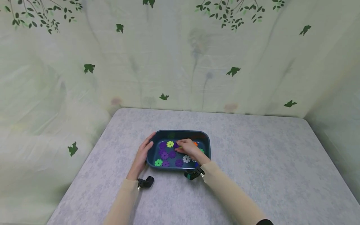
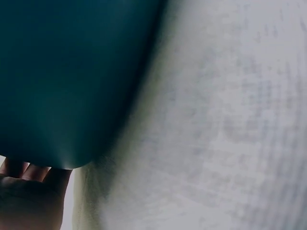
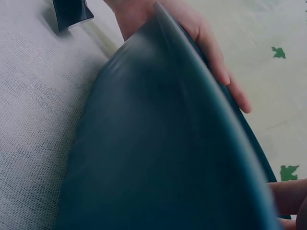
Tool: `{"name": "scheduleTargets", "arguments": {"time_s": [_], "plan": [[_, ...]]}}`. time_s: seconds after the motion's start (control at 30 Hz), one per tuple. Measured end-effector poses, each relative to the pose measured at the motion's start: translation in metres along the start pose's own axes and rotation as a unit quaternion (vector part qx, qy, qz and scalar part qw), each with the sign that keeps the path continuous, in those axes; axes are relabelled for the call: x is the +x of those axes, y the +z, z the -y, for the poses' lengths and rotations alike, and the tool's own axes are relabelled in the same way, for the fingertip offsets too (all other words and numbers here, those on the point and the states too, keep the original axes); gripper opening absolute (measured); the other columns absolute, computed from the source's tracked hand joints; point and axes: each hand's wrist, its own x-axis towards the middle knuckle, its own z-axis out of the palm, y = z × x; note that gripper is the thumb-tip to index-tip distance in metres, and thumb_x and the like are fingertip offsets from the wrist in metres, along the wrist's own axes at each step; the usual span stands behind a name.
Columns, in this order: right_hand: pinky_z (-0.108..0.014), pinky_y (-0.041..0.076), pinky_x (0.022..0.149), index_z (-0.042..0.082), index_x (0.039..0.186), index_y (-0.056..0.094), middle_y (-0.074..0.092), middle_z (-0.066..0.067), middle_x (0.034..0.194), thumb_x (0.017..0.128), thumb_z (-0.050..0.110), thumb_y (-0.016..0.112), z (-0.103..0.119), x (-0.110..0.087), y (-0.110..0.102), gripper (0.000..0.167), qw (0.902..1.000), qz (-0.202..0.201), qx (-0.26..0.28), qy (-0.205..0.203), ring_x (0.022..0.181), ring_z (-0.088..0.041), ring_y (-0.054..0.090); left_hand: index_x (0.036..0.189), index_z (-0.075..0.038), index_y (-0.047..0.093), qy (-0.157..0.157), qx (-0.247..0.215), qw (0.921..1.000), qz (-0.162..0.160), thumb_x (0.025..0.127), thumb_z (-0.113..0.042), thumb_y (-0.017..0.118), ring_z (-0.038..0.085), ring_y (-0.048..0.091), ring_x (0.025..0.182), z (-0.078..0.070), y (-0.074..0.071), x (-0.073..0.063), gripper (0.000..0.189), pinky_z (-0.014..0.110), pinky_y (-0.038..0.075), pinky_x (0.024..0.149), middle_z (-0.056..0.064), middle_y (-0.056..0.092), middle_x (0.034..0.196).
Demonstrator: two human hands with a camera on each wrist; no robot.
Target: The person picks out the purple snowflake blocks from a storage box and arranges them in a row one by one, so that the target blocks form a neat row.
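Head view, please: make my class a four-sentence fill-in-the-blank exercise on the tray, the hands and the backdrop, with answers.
1. The hand reaching into the tray is the person's ____ one.
2. The left hand touches the tray's ____ end.
3. Among the visible pieces, the commonest colour is ____.
4. Bird-like shapes on the backdrop are coloured ____.

Missing words: right; left; purple; green.

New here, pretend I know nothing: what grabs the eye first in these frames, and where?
The dark blue tray, low center in the head view, with bright flower-shaped pieces, many purple, scattered across its floor. Next, the hands: the left hand at the tray's left rim, the right hand reaching inside. Behind, dark green shapes dot the pale backdrop.
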Motion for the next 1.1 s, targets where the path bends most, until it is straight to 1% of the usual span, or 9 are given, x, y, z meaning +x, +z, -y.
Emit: {"name": "scheduleTargets", "arguments": {"time_s": [0.17, 0.23, 0.43, 0.53, 0.67, 0.77, 0.83, 0.97, 1.1], "plan": [[-0.037, 0.046, 0.095, -0.016, 0.125, 0.053, 0.055, -0.026, 0.128, 0.101, 0.004, 0.044, -0.001, -0.001, 0.000, 0.033, 0.9995, -0.010, -0.027, -0.013, 0.117, -0.032, 0.055, 0.150, -0.007, 0.031, 0.002, 0.000, 1.0000, -0.002, 0.105, -0.011, 0.035, 0.020, 0.015, 0.143, 0.001, 0.000, 0.000, 0.045, 0.043, 0.010, 0.114, 0.008, 0.025, 0.155], [-0.037, 0.046, 0.094, -0.016, 0.123, 0.055, 0.056, -0.027, 0.125, 0.100, 0.003, 0.045, -0.002, -0.002, 0.000, 0.031, 0.9988, -0.012, -0.035, -0.031, 0.116, -0.033, 0.055, 0.150, -0.007, 0.031, 0.003, 0.003, 1.0000, -0.002, 0.105, -0.011, 0.035, 0.020, 0.015, 0.143, 0.000, 0.000, 0.000, 0.045, 0.043, 0.010, 0.114, 0.008, 0.025, 0.155], [-0.038, 0.046, 0.094, -0.015, 0.116, 0.061, 0.060, -0.026, 0.120, 0.099, 0.002, 0.048, -0.002, -0.008, -0.005, 0.027, 0.9970, -0.025, -0.025, -0.069, 0.115, -0.033, 0.057, 0.150, -0.008, 0.030, 0.001, 0.006, 1.0000, -0.001, 0.105, -0.012, 0.035, 0.020, 0.014, 0.143, 0.001, 0.000, 0.000, 0.046, 0.043, 0.010, 0.114, 0.007, 0.024, 0.155], [-0.039, 0.045, 0.095, -0.012, 0.113, 0.065, 0.063, -0.023, 0.117, 0.099, 0.005, 0.051, 0.001, -0.014, -0.012, 0.026, 0.9952, -0.041, -0.026, -0.085, 0.113, -0.032, 0.058, 0.150, -0.011, 0.032, 0.008, 0.006, 0.9999, -0.003, 0.105, -0.015, 0.036, 0.018, 0.015, 0.143, 0.010, -0.003, 0.003, 0.045, 0.043, 0.009, 0.114, 0.004, 0.026, 0.155], [-0.042, 0.046, 0.095, -0.009, 0.108, 0.068, 0.066, -0.020, 0.110, 0.096, 0.004, 0.056, 0.005, -0.024, -0.026, 0.022, 0.9921, -0.067, -0.020, -0.104, 0.107, -0.029, 0.061, 0.150, -0.013, 0.034, 0.020, 0.014, 0.9997, -0.005, 0.105, -0.018, 0.037, 0.016, 0.017, 0.142, 0.020, -0.007, 0.006, 0.045, 0.043, 0.009, 0.114, 0.002, 0.028, 0.154], [-0.045, 0.047, 0.093, -0.007, 0.105, 0.070, 0.067, -0.016, 0.108, 0.094, 0.004, 0.059, 0.008, -0.031, -0.039, 0.019, 0.9907, -0.088, -0.014, -0.103, 0.100, -0.028, 0.062, 0.150, -0.014, 0.034, 0.021, 0.022, 0.9995, -0.007, 0.105, -0.020, 0.037, 0.017, 0.017, 0.142, 0.022, -0.007, 0.006, 0.045, 0.044, 0.009, 0.114, 0.002, 0.028, 0.154], [-0.044, 0.047, 0.093, -0.006, 0.106, 0.070, 0.066, -0.015, 0.111, 0.094, 0.004, 0.059, 0.011, -0.037, -0.049, 0.019, 0.9905, -0.095, -0.015, -0.098, 0.098, -0.026, 0.061, 0.150, -0.014, 0.035, 0.024, 0.026, 0.9993, -0.009, 0.105, -0.023, 0.038, 0.017, 0.017, 0.142, 0.024, -0.008, 0.007, 0.045, 0.045, 0.009, 0.114, 0.002, 0.028, 0.154], [-0.040, 0.048, 0.093, -0.006, 0.110, 0.068, 0.063, -0.016, 0.116, 0.094, 0.003, 0.058, 0.013, -0.049, -0.071, 0.021, 0.9900, -0.098, -0.012, -0.100, 0.095, -0.024, 0.062, 0.150, -0.014, 0.035, 0.022, 0.031, 0.9992, -0.011, 0.105, -0.025, 0.039, 0.018, 0.017, 0.143, 0.023, -0.008, 0.007, 0.046, 0.045, 0.009, 0.114, 0.003, 0.028, 0.154], [-0.031, 0.052, 0.086, -0.008, 0.113, 0.065, 0.060, -0.018, 0.116, 0.094, 0.002, 0.057, 0.010, -0.062, -0.095, 0.024, 0.9871, -0.106, -0.024, -0.118, 0.088, -0.020, 0.063, 0.150, -0.016, 0.035, 0.012, 0.037, 0.9992, -0.005, 0.105, -0.027, 0.040, 0.017, 0.017, 0.142, 0.022, -0.009, 0.008, 0.046, 0.044, 0.010, 0.114, 0.001, 0.029, 0.154]]}}
